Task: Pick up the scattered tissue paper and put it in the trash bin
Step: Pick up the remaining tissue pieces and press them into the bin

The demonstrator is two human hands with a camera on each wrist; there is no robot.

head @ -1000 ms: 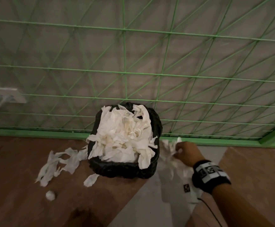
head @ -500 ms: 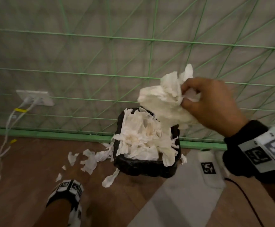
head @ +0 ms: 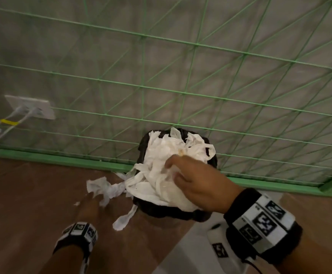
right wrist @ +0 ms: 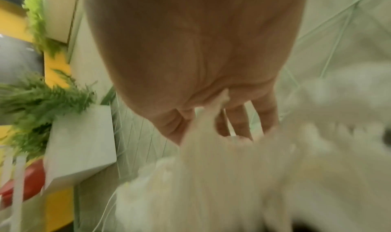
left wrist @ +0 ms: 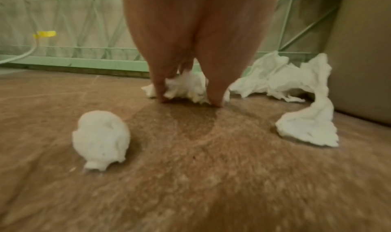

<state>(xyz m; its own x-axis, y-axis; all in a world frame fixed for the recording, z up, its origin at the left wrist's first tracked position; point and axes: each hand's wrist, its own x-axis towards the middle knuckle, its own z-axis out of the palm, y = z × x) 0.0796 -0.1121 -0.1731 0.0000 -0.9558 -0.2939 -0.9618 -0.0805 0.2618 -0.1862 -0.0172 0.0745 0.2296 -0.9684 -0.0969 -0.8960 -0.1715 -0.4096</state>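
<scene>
The black trash bin stands against the green mesh fence, heaped with white tissue paper. My right hand lies on top of the heap, fingers straight and tips sunk in the tissue. My left hand is down on the floor left of the bin. In the left wrist view its fingertips touch the floor on either side of a crumpled tissue wad and grip it. A tissue ball and a long twisted strip lie nearby.
More torn tissue and a loose strip lie on the brown floor left of the bin. A wall socket with white cables hangs at the left. A white tagged device with a cable sits under my right wrist.
My right hand lifted a bunch of tissue from the floor right of the bin and brought it down onto the heap. My left hand came forward to the scattered tissue.
</scene>
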